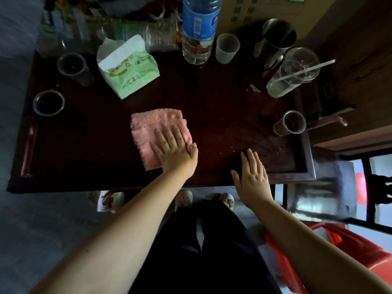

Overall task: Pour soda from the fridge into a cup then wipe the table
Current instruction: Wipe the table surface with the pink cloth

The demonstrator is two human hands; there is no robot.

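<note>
my left hand presses flat, fingers spread, on the pink cloth mid-worktop. my right hand rests flat near the front edge. the straw cup holds whitish dregs, and the frosted cup looks empty. the bottle is cut off at the top.

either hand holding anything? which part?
Nothing is gripped. The left hand presses flat on the cloth's near right part; the right hand lies open at the table's near edge.
</note>
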